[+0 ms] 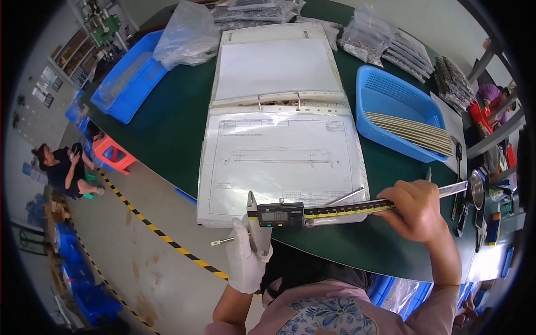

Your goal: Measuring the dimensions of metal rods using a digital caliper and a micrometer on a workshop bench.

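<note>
**Caliper held over the bench edge**

The right hand (416, 209) grips the caliper (335, 210) by its beam, fingers clamped round the yellow scale at about 4 o'clock in the view. The left hand (248, 254), in a white glove, sits under the caliper's display head at 6 o'clock, its fingers closed on a thin metal rod (223, 241) that sticks out toward 8 o'clock. A second slim rod-like piece slants up beside the jaws; whether it is the same rod I cannot tell. The caliper lies level, just over the near edge of an open binder (279, 128), whose lower page shows a line drawing in a clear sleeve.

The green bench (173, 123) carries the binder at centre. At 2 o'clock stands a blue basket (391, 92) holding flat pale strips (413, 131). At 10 o'clock is a blue tray (131, 84) with a clear bag (187, 36) resting on it. More bags of small parts lie at 12 and 1 o'clock. At 9 o'clock another person (64, 170) sits low by the floor.
</note>
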`<state>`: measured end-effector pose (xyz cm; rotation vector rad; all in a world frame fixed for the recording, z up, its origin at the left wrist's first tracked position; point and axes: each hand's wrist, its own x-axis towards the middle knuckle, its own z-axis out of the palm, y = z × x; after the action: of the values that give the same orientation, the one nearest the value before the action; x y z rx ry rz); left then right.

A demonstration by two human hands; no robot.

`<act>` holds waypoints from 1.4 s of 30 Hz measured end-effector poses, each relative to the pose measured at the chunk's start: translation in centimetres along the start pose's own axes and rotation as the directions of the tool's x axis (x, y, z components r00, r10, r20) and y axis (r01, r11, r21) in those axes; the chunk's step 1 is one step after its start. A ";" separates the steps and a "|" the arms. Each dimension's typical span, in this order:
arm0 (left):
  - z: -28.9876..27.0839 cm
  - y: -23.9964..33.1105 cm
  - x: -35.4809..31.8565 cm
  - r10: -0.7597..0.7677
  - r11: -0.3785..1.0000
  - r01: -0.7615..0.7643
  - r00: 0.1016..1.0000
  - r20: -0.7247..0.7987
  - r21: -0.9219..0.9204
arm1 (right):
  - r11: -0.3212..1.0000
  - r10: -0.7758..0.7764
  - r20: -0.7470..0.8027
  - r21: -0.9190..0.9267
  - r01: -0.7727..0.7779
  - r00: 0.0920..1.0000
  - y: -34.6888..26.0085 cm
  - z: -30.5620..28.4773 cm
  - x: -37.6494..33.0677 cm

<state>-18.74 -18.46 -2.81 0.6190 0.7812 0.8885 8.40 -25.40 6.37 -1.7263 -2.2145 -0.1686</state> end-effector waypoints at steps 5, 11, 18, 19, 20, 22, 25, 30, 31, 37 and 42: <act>0.9 -1.6 0.3 0.064 0.990 -0.048 0.990 -0.123 0.134 | 0.992 0.069 0.016 0.102 -0.071 0.997 -0.8 1.7 0.4; 3.1 -5.1 -1.4 0.079 0.997 -0.079 0.997 0.000 0.009 | 0.995 0.097 -0.135 0.019 -0.095 0.986 -4.3 3.7 2.8; 2.6 -5.5 -1.2 -0.009 0.998 0.010 1.000 -0.027 0.058 | 0.999 0.030 -0.166 -0.011 -0.032 0.986 -3.9 5.5 1.8; 2.8 -5.3 -1.0 -0.044 0.997 0.053 0.988 -0.150 0.060 | 1.000 0.017 -0.169 0.003 -0.016 0.986 -3.7 5.6 1.9; 2.9 -4.6 -0.9 0.057 0.985 -0.051 0.998 -0.033 0.164 | 1.000 -0.014 -0.123 0.025 0.017 0.992 -3.6 5.6 1.9; 2.7 -4.3 -0.5 0.079 0.996 -0.080 0.997 0.013 0.051 | 0.992 -0.075 -0.071 0.095 0.082 0.995 -3.1 5.5 1.7; 2.7 -3.9 -0.5 0.162 0.987 -0.162 0.986 0.032 -0.018 | 0.994 -0.052 -0.070 0.094 0.059 0.996 -3.9 4.9 2.0; 2.4 -2.1 -0.3 0.096 0.969 -0.088 0.995 0.025 -0.231 | 0.997 -0.048 -0.024 0.059 0.050 0.999 -3.1 3.4 1.8; 2.0 -1.5 -0.1 0.106 0.936 -0.096 0.994 0.009 -0.339 | 0.999 -0.023 -0.040 0.044 0.024 0.999 -2.5 3.2 1.5; -1.6 1.6 0.5 0.221 0.911 -0.231 0.973 -0.068 -0.341 | 0.998 0.034 -0.074 -0.051 -0.038 0.997 0.5 0.4 -2.1; -4.3 3.2 0.7 0.214 0.911 -0.196 0.977 0.010 -0.362 | 0.989 0.101 -0.100 -0.096 -0.111 0.990 2.0 -1.3 -4.6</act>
<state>-23.37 -15.63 -3.12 0.4000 0.4944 1.1735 11.53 -29.48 5.86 -1.8440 -2.0737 -0.3353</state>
